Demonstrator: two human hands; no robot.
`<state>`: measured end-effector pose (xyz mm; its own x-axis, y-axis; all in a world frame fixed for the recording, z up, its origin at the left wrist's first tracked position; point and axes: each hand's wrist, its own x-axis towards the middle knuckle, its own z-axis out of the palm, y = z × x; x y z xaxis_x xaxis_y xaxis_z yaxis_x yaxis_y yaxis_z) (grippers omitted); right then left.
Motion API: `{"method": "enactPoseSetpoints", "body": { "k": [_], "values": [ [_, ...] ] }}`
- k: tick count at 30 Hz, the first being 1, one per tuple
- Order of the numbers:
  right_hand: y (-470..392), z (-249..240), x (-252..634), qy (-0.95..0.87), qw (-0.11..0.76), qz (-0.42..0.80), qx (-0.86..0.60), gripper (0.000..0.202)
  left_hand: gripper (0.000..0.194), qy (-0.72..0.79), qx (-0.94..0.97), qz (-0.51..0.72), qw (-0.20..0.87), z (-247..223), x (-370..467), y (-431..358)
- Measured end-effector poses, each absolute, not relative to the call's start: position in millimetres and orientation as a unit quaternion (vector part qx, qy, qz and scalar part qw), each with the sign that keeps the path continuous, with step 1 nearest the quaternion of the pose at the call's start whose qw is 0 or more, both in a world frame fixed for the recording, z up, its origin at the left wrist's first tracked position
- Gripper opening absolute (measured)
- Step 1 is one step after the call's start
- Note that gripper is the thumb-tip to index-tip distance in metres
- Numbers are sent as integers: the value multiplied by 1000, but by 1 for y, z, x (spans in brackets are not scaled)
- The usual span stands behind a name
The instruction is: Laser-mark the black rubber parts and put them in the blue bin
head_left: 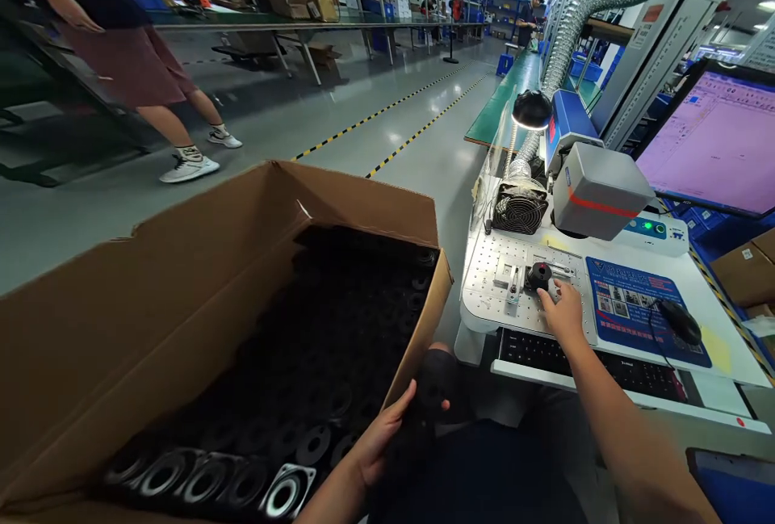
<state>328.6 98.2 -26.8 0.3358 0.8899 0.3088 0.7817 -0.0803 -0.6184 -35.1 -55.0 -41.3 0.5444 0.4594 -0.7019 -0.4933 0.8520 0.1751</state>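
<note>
No text sharp enough to read, blurred print on blue mat point(642, 316), tiny marks on monitor point(711, 140)

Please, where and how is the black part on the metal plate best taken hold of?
Probably grip the black part by its round side, from the near right: the grey box stands beyond it, a metal fixture on its left.

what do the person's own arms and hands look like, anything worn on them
Both the left hand and right hand are bare: no gloves or rings to be seen. The visible forearms show no watch or sleeve.
</note>
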Motion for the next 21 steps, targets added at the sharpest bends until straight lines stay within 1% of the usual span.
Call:
{"method": "enactPoseSetpoints", "body": {
  "k": [5,9,14,18,21],
  "values": [
    [116,-40,330,-587,319,74,-740,52,50,387,33,283,877,-32,-36,-56],
    [118,-46,329,-585,315,63,-745,46,39,399,121,315,853,-32,-43,-47],
    [118,-47,329,-576,309,68,-753,43,38,413,210,314,829,-44,-50,-31],
    [121,-42,328,-572,300,86,-759,46,40,395,217,299,841,-50,-47,-27],
    [120,-33,329,-557,315,118,-759,57,37,388,193,317,844,-51,-45,-28]
  ]
}}
